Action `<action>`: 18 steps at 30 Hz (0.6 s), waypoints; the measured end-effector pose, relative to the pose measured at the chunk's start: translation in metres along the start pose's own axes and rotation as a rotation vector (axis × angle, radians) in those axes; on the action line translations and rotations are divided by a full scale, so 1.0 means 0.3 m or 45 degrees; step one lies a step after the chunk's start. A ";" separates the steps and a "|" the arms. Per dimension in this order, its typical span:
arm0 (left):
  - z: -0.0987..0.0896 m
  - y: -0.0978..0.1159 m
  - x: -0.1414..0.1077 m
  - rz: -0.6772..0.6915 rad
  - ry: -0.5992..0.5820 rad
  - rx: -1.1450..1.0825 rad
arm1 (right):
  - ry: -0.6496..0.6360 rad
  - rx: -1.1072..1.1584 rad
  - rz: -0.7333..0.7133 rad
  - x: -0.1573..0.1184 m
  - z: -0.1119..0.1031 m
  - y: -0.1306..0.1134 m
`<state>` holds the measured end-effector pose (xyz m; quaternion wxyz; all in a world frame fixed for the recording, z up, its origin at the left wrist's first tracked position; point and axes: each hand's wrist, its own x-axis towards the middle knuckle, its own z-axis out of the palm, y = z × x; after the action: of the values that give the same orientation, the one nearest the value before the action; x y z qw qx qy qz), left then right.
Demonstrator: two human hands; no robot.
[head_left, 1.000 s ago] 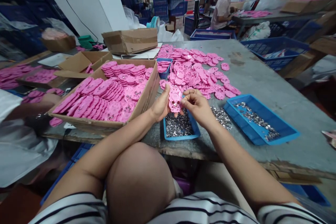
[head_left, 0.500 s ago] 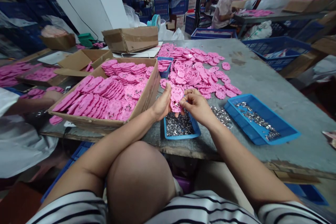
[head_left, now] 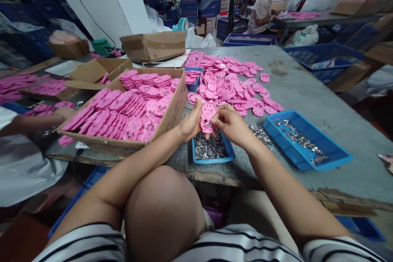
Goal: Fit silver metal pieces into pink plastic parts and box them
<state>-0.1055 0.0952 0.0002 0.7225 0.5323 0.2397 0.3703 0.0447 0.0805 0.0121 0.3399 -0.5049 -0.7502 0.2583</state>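
Observation:
My left hand (head_left: 192,123) holds a pink plastic piece (head_left: 208,115) upright between thumb and fingers. At the piece's right edge is my right hand (head_left: 227,122), its thumb and index finger pinched together; what lies between them is too small to make out. Small metal bits show on the lower part of the piece. Just below both hands sits a blue tray (head_left: 215,161) of small metal parts. A large cardboard box (head_left: 181,108) at the left holds rows of stacked pink pieces. Behind my hands spreads a loose heap of pink pieces (head_left: 227,86).
Another blue tray (head_left: 333,159) with metal parts lies to the right, beside a small metal pile (head_left: 259,134). A small blue basket (head_left: 194,86) stands behind the box. A person's arm (head_left: 33,125) reaches in at far left; another person (head_left: 260,12) sits at the back.
The pink piece and my hands have shifted very slightly. My right fingers remain at its right edge, a little farther from the metal bits.

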 end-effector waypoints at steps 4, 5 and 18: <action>0.001 -0.004 0.002 0.004 -0.067 0.030 | -0.016 -0.052 -0.002 -0.003 0.000 -0.001; 0.003 -0.004 0.002 0.004 -0.079 0.037 | -0.021 -0.067 -0.006 -0.003 0.000 0.000; 0.013 0.004 -0.003 -0.032 -0.031 0.007 | -0.027 -0.163 0.012 -0.005 0.007 0.002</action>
<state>-0.1035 0.0924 0.0025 0.7284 0.5357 0.2386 0.3542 0.0438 0.0793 0.0102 0.2976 -0.5263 -0.7665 0.2167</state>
